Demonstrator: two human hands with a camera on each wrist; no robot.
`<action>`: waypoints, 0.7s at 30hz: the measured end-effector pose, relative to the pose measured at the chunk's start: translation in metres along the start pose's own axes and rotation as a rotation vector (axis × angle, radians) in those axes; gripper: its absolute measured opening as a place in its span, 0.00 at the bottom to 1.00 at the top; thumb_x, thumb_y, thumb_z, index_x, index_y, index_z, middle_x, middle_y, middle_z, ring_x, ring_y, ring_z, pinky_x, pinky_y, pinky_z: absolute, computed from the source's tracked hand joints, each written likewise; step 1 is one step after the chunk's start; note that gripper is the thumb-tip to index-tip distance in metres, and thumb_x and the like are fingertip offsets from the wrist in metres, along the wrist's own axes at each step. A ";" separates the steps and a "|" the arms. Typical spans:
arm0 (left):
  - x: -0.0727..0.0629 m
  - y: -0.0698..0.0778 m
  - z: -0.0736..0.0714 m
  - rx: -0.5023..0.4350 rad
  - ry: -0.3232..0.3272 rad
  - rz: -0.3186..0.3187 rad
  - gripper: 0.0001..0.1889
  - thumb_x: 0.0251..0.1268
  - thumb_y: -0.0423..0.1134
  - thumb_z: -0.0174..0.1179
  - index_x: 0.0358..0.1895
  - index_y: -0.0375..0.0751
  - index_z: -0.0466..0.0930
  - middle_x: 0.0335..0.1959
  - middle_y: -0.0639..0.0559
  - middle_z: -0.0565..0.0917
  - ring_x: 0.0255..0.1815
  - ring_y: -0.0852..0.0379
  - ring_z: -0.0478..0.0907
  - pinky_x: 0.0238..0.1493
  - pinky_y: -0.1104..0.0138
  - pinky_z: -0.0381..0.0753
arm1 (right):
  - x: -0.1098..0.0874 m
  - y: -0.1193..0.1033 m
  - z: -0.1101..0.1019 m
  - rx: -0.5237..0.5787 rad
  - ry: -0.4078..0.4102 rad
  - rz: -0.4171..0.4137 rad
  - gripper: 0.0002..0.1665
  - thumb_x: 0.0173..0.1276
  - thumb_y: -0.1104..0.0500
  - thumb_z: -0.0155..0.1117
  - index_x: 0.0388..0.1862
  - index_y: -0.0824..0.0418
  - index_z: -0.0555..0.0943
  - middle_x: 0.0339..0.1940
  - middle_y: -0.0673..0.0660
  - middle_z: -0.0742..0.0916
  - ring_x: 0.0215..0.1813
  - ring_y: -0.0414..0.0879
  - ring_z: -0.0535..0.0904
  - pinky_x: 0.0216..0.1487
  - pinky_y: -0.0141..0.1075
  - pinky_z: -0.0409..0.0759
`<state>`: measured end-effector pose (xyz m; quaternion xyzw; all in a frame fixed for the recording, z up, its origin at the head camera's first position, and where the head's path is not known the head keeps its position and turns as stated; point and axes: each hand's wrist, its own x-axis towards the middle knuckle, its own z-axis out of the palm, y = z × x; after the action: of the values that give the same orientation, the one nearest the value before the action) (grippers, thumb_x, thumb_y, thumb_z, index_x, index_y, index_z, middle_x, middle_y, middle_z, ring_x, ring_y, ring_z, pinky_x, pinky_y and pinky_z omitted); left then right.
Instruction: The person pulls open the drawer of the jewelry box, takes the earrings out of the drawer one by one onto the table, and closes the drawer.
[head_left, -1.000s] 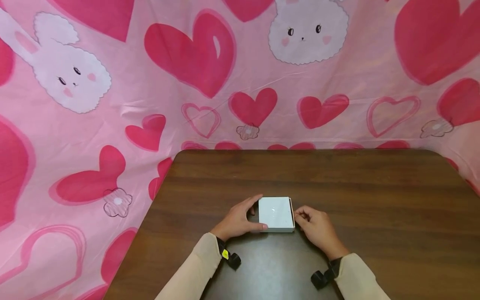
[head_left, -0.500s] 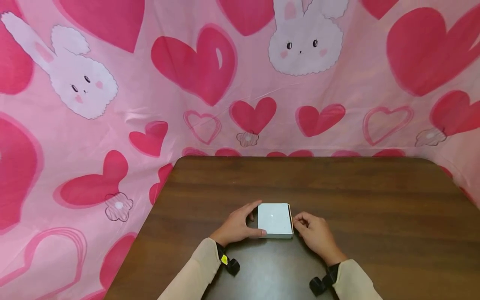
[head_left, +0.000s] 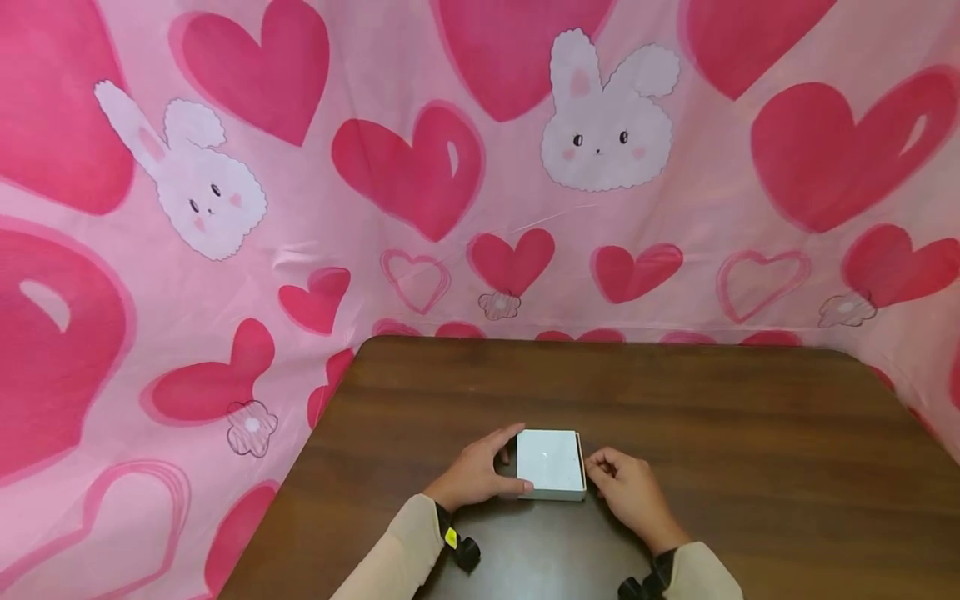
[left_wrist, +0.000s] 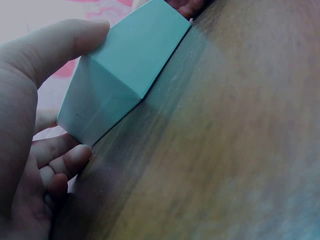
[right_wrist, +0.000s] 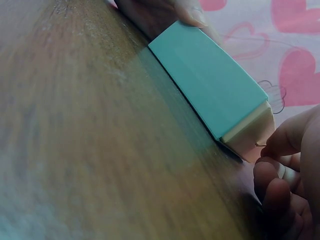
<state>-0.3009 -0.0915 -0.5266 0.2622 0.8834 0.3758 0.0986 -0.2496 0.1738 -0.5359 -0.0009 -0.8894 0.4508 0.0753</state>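
Note:
A small square drawer box (head_left: 550, 461) with a white top and pale green sides lies flat on the wooden table. My left hand (head_left: 474, 475) grips its left end, thumb on the near edge and a fingertip at the far corner. At the right end, a cream inner drawer (right_wrist: 248, 134) sticks out slightly from the sleeve, with a dark gap along its top. My right hand (head_left: 628, 493) pinches a tiny pull tab (right_wrist: 260, 145) on the drawer's end face between thumb and forefinger, its other fingers curled. The drawer's contents are hidden.
The brown table (head_left: 735, 433) has rounded far corners. A pink cloth (head_left: 600, 217) printed with hearts and rabbits hangs behind it and along its left side. Black wrist cameras (head_left: 467, 553) sit at both cuffs.
The head view has tilted upward, so table, box and hands appear lower in it. Both hands keep the same hold, and the drawer's narrow gap looks about the same.

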 end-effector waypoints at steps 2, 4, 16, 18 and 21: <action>-0.002 0.000 0.000 -0.005 -0.002 -0.001 0.49 0.48 0.65 0.70 0.75 0.61 0.59 0.43 0.62 0.74 0.44 0.61 0.70 0.40 0.61 0.71 | -0.001 0.001 0.002 0.008 0.004 -0.003 0.06 0.67 0.61 0.66 0.29 0.53 0.83 0.18 0.46 0.79 0.20 0.41 0.75 0.25 0.34 0.71; -0.002 -0.002 0.000 -0.001 -0.004 0.001 0.48 0.49 0.64 0.70 0.75 0.60 0.59 0.43 0.62 0.74 0.43 0.61 0.70 0.40 0.62 0.71 | -0.002 0.002 0.003 0.017 0.007 -0.003 0.06 0.67 0.61 0.66 0.29 0.53 0.83 0.17 0.46 0.78 0.20 0.41 0.75 0.25 0.34 0.71; -0.002 -0.004 0.003 -0.010 -0.008 -0.007 0.49 0.48 0.66 0.70 0.75 0.63 0.58 0.47 0.63 0.74 0.45 0.61 0.70 0.42 0.61 0.71 | -0.004 0.000 0.000 0.034 0.007 0.013 0.07 0.67 0.62 0.66 0.28 0.53 0.83 0.17 0.47 0.78 0.20 0.42 0.74 0.24 0.34 0.71; -0.002 -0.003 0.002 -0.020 -0.016 -0.008 0.48 0.48 0.65 0.70 0.75 0.63 0.58 0.49 0.62 0.74 0.45 0.61 0.70 0.43 0.61 0.71 | -0.005 0.000 -0.001 0.035 0.009 0.013 0.08 0.67 0.62 0.66 0.27 0.53 0.83 0.17 0.47 0.78 0.20 0.42 0.74 0.24 0.34 0.71; -0.002 -0.001 0.001 -0.029 -0.017 -0.009 0.48 0.48 0.65 0.70 0.75 0.62 0.59 0.51 0.61 0.74 0.46 0.60 0.70 0.44 0.60 0.71 | -0.004 -0.001 -0.001 0.044 0.015 0.010 0.08 0.67 0.62 0.65 0.27 0.53 0.83 0.17 0.48 0.78 0.20 0.42 0.74 0.24 0.34 0.71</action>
<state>-0.2995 -0.0923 -0.5282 0.2600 0.8781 0.3859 0.1118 -0.2450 0.1742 -0.5351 -0.0068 -0.8786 0.4708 0.0798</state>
